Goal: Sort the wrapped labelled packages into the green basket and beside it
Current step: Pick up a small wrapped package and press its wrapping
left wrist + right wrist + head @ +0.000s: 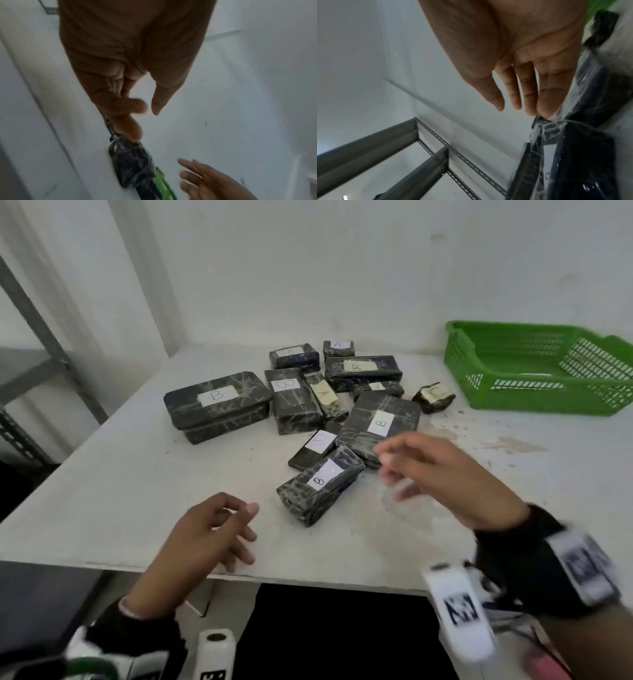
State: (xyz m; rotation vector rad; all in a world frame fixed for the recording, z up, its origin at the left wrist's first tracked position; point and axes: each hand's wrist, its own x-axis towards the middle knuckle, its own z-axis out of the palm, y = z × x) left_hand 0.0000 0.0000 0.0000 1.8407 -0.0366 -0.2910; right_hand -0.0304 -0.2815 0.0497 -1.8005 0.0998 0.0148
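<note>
Several black wrapped packages with white lettered labels lie in a heap mid-table. Among them are a big box marked B, a flat B package, a small C package and the nearest B package. The green basket stands at the back right with no package in it. My left hand hovers near the front edge, fingers loosely curled, holding nothing. My right hand, blurred, hangs just right of the nearest B package with relaxed fingers, empty. In the right wrist view its fingers are straight beside a package.
The white table ends in a front edge below my hands. White walls close the back and left. A grey metal rack stands off the table's left side. Bare tabletop lies in front of the basket and left of the heap.
</note>
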